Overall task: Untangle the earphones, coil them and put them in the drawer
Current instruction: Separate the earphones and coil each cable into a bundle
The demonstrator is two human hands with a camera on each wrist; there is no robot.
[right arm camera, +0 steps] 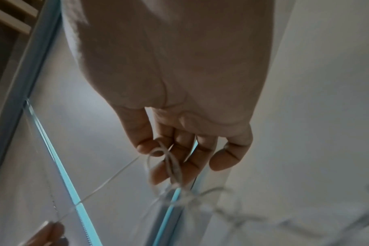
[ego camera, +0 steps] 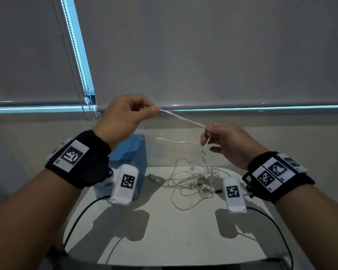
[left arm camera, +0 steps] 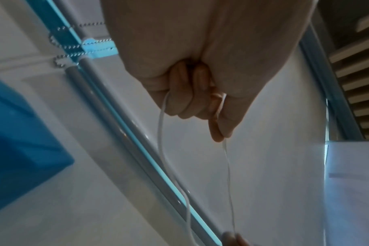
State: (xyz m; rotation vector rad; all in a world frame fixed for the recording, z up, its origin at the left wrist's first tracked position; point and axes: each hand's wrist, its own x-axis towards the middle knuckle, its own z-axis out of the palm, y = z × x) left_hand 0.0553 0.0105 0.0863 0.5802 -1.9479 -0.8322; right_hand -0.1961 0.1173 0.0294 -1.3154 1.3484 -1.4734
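Your left hand (ego camera: 125, 115) pinches one strand of the earphones (ego camera: 193, 180) and draws it taut, up and away from the tangle, so the run separates. Your right hand (ego camera: 226, 143) pinches the cord just above the tangle, probably to anchor the knot. Most of the wire lies heaped on the table (ego camera: 164, 230), beside the blue drawer box (ego camera: 133, 152).

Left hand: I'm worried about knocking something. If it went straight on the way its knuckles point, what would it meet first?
Probably the window blind behind the table. Nothing shows between it and the left hand, which pinches the earphone cord, though depth is unclear.
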